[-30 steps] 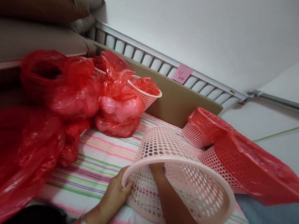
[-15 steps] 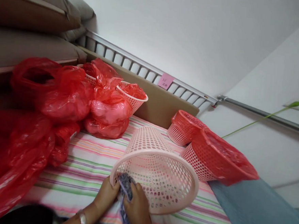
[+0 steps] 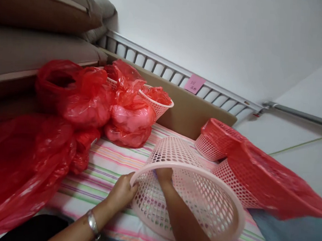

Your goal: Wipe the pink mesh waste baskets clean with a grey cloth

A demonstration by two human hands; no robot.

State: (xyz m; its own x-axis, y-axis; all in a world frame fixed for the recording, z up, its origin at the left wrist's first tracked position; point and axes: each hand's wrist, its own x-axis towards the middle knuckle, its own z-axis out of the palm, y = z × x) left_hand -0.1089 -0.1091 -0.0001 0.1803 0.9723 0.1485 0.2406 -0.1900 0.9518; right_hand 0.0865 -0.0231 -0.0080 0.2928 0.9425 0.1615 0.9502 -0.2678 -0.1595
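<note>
A pale pink perforated plastic wastebasket (image 3: 234, 217) lies on its side on the striped cloth, its wide mouth facing me. My left hand (image 3: 124, 189) is closed on the left side of the rim, a silver bangle on its wrist. Deep inside the wastebasket, my right hand (image 3: 164, 175) reaches toward the inner upper-left wall. Its fingers are partly hidden behind the rim, and a small bit of purplish-blue rag (image 3: 155, 173) shows beside them.
Red plastic bags (image 3: 88, 97) pile up on the left, and a bag-lined basket (image 3: 158, 107) stands behind them. More red-lined baskets (image 3: 210, 146) are at the right. Stacked cushions (image 3: 39, 53) fill the far left. A metal rail with a pink note (image 3: 194, 83) runs behind.
My right hand has moved from the front of the rim deep into the wastebasket with the rag. My left hand stays on the rim. The view has shifted, moving everything rightward.
</note>
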